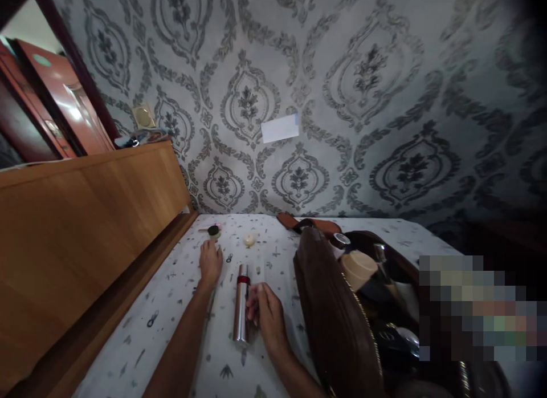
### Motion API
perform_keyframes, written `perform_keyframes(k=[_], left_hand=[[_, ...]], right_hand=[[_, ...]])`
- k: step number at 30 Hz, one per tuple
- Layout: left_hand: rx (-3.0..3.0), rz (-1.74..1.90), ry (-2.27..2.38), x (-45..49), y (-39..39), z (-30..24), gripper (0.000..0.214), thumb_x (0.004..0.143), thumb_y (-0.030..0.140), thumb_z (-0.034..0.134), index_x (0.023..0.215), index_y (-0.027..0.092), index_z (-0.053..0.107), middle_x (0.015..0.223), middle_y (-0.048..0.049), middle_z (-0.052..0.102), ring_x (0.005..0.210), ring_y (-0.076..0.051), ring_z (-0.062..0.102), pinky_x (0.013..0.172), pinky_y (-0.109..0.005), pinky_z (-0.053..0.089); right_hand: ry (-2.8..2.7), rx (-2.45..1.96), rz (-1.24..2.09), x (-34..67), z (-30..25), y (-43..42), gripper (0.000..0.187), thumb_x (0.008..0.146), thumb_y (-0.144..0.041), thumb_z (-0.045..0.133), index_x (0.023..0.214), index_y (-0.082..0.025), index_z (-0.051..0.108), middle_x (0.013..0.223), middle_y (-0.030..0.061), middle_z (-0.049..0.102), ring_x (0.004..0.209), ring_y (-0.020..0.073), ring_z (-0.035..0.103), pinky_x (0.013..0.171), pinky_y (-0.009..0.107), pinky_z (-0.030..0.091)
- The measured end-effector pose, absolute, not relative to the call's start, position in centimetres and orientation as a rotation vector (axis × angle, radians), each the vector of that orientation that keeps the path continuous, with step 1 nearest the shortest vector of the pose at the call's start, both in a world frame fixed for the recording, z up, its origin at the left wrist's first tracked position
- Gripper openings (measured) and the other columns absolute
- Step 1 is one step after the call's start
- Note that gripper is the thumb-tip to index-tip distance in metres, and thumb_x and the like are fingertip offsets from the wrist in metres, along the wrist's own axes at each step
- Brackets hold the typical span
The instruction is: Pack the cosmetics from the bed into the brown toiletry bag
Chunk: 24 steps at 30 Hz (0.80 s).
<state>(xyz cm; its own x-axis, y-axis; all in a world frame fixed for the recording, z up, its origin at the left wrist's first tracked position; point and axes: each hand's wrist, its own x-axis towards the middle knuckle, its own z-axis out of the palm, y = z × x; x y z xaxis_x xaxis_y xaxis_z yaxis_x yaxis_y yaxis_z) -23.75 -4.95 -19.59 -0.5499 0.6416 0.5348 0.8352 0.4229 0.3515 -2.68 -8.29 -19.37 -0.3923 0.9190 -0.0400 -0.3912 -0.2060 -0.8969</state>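
Note:
A slim metal cylinder with a dark red band [241,307] lies on the patterned white sheet [171,324]. My right hand [265,312] rests against its right side, fingers curled onto it. My left hand [210,262] lies flat on the sheet further away, fingers stretched out and holding nothing. Just beyond its fingertips stands a small dark round jar [213,232]. A small pale round object [249,239] sits to the jar's right.
An open brown bag [333,318] with several bottles and jars inside lies at the right. A wooden headboard [85,215] runs along the left. Patterned grey wallpaper [342,101] is behind, and a brown strap [294,222] lies by the wall.

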Motion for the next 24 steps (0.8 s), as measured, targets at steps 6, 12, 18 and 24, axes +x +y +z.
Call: perform_keyframes(k=[6,12,18,24], left_hand=[[-1.273,-0.962,-2.337,-25.2,-3.8,-20.0,0.051,0.084,0.011,0.051,0.134,0.014,0.044,0.135,-0.0164,0.045,0.129,-0.029,0.040,0.110,-0.043,0.033],[-1.249,-0.994,-2.415,-27.1,-1.6,-19.5,0.053,0.088,0.023,0.055,0.139,0.017,0.040,0.133,-0.0185,0.047,0.127,-0.031,0.044,0.104,-0.044,0.038],[-1.119,-1.005,-2.575,-28.8,0.6,-18.7,0.050,0.091,0.037,0.054,0.135,0.015,0.044,0.123,-0.0216,0.053,0.115,-0.033,0.053,0.089,-0.041,0.044],[-1.115,-0.998,-2.626,-30.1,0.6,-19.0,0.034,0.090,0.032,0.054,0.122,0.019,0.053,0.115,-0.0135,0.061,0.107,-0.027,0.059,0.086,-0.035,0.044]], right_hand=[[-1.059,-0.773,1.729,-2.8,-19.3,-8.5,0.065,0.064,-0.082,0.059,0.073,-0.018,0.059,0.053,-0.0014,0.056,0.035,0.0090,0.046,0.034,0.020,0.027],[-1.092,-0.791,1.717,-2.7,-19.2,-8.4,0.069,0.061,-0.086,0.057,0.072,-0.018,0.059,0.053,-0.0010,0.057,0.036,0.0089,0.047,0.035,0.020,0.028],[-1.078,-0.802,1.735,-2.7,-19.2,-8.5,0.070,0.061,-0.087,0.055,0.073,-0.018,0.056,0.054,-0.0007,0.056,0.037,0.0090,0.046,0.036,0.020,0.027],[-1.085,-0.800,1.751,-2.7,-19.1,-8.5,0.065,0.064,-0.084,0.056,0.070,-0.019,0.053,0.053,-0.0018,0.055,0.037,0.0089,0.045,0.036,0.020,0.027]])
